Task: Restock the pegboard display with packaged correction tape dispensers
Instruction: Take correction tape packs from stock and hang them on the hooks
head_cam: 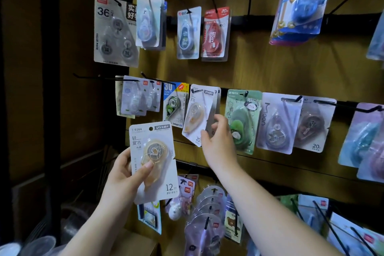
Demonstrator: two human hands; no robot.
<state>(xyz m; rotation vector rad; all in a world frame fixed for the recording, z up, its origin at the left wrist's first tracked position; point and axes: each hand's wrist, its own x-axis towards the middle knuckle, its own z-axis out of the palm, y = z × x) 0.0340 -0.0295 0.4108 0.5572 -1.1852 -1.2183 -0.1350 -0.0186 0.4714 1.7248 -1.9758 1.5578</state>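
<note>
My left hand (pixel 122 174) holds up a white carded correction tape pack (pixel 153 162) with an amber dispenser, marked 12 m, in front of the pegboard's lower left. My right hand (pixel 216 141) grips the lower right corner of a similar white pack (pixel 197 112) that hangs tilted on a black hook in the middle row. More packs of that kind hang behind it on the same hook. The brown pegboard (pixel 270 68) carries several rows of black hooks with packaged dispensers.
A green panda pack (pixel 243 120) hangs just right of my right hand, a bitogon pack (pixel 174 104) just left. Long bare hook tips (pixel 363 108) stick out at the right. A dark post (pixel 52 89) borders the left; clear plastic items (pixel 37 245) lie bottom left.
</note>
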